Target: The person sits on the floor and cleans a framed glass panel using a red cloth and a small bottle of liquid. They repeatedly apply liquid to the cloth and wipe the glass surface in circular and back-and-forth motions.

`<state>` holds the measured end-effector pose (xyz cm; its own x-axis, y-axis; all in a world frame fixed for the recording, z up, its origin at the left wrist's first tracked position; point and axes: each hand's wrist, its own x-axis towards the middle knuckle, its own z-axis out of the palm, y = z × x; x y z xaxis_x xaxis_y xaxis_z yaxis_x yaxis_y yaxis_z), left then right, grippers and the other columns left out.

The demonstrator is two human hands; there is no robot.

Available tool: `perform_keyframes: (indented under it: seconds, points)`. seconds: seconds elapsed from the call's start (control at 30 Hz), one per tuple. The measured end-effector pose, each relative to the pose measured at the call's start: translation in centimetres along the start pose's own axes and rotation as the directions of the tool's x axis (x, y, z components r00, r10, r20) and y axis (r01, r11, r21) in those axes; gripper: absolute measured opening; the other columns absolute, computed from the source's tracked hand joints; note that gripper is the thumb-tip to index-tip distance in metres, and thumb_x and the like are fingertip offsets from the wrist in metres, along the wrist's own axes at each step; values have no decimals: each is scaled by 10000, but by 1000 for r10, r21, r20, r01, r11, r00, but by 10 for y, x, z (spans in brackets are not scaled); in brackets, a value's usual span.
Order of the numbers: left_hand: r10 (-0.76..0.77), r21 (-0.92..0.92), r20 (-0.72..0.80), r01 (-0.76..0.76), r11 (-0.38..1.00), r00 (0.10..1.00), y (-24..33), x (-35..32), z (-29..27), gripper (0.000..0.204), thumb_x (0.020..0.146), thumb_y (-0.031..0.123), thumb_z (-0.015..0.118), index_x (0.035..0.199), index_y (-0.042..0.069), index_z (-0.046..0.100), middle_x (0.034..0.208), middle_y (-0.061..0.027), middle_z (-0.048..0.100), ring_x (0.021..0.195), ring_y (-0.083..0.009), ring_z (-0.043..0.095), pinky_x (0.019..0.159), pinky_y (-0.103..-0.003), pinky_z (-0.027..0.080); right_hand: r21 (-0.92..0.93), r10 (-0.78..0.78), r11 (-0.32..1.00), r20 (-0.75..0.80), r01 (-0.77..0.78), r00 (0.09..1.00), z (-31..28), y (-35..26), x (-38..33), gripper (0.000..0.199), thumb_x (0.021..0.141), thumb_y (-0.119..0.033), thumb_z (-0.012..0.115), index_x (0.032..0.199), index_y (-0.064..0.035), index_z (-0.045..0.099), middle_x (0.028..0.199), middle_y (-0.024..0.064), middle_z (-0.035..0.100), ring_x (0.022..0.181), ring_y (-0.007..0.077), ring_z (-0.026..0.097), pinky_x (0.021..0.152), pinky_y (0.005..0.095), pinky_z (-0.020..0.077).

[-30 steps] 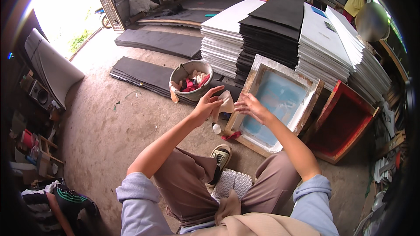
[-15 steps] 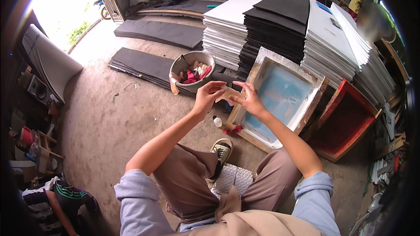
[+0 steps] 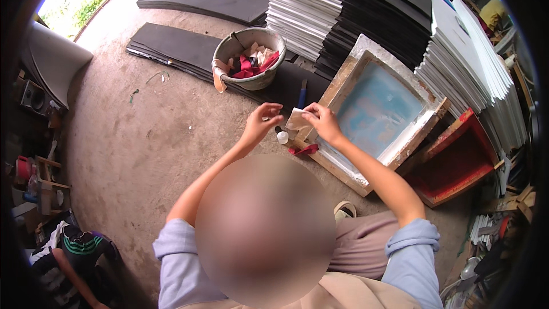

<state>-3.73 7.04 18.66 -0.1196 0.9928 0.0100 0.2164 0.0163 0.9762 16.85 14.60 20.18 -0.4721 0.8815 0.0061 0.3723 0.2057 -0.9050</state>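
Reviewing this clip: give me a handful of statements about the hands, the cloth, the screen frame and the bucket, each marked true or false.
1. Both hands, left hand and right hand, are at a small pale cloth. True.
2. The wooden screen frame has a red mesh. False: its mesh is light blue; a separate red frame lies beside it.
3. The grey bucket holds rags of red and pale colours. True.
4. The bucket stands on top of the stacked sheets. False: it stands beside the stacks, on dark sheets on the floor.
5. A small white-capped bottle lies below the hands. True.
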Motion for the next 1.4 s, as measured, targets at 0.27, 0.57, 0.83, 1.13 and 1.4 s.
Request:
perform_keyframes:
  seconds: [0.27,0.57,0.83,1.13,1.4]
  points:
    - [52,243,-68,-34,969,996,-139,-14,51,588,683,88,749,1225,90,520,1219,-114,538,1186,-293,476,1024,-396,372,-49,72,996,-155,-81,985,50,85,-5,145,840,-109,663,944,-10,673,843,96,705,783,168,673,723,296,506]
    - [9,272,-77,13,962,997,-182,-6,69,441,723,115,744,1136,82,594,1149,-111,592,1095,-313,544,959,-402,434,97,274,961,-219,-258,937,74,112,-8,156,835,-115,667,950,-12,692,867,124,704,803,184,677,727,303,510]
    - [27,294,70,-46,955,997,-121,2,49,454,720,186,769,1149,126,630,1027,-98,570,909,-287,615,809,-375,516,387,399,871,-202,-301,894,80,119,-10,220,870,-136,653,1023,19,688,884,66,707,786,79,620,712,245,502]
    - [141,503,54,-149,851,989,-95,1,40,428,677,166,777,1091,145,668,970,-84,544,840,-256,613,727,-357,536,526,459,778,-102,-344,882,91,117,-20,256,915,-135,596,1106,26,652,951,47,684,820,75,598,725,229,486]
    - [113,686,40,-110,720,993,-77,2,47,449,627,175,795,1055,107,675,919,-78,505,877,-228,557,747,-345,501,527,520,753,-110,-394,847,102,114,-25,283,955,-97,511,1197,22,600,1070,69,654,904,92,580,754,239,472]
